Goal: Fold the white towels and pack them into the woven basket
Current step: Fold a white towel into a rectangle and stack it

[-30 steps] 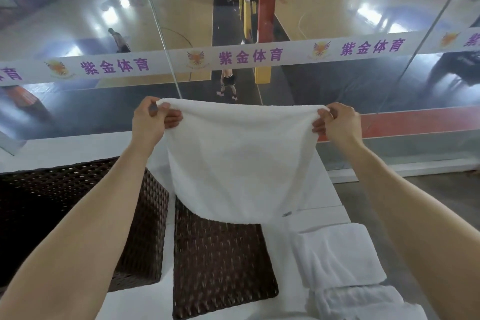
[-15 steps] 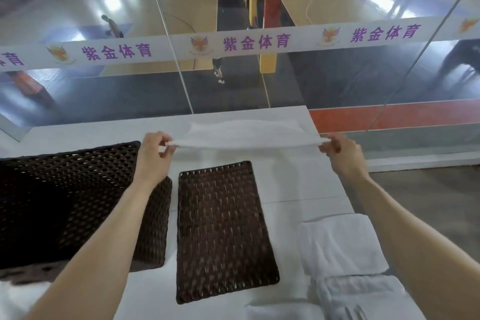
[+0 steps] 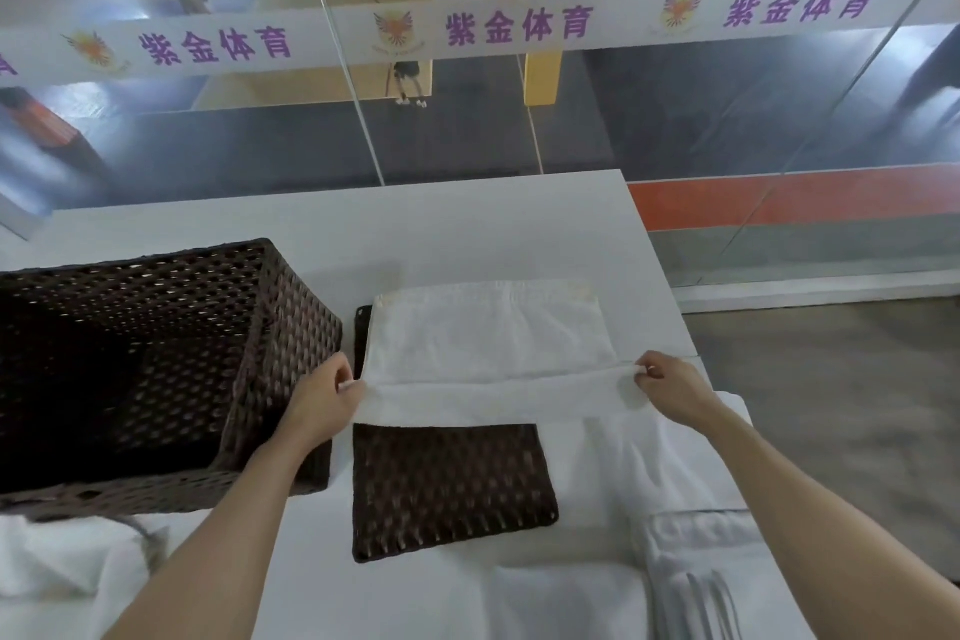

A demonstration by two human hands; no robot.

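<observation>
Since a second ago the white towel [image 3: 488, 338] has come down from mid-air and now lies spread over the far part of the flat woven panel [image 3: 452, 483] on the table [image 3: 467, 229]. Only its near edge is off the surface. The left hand [image 3: 330, 398] and right hand [image 3: 672, 387] each pinch a near corner, fingers [image 3: 643, 373] curled onto the cloth.

This looks like the first fold of this towel. The next move probably calls for carrying both corners forward together (keeping the edge taut) to meet the far hem. The woven basket [image 3: 291, 327] stands just left, apparently unfilled; more folded towels [image 3: 670, 463] wait at right.
</observation>
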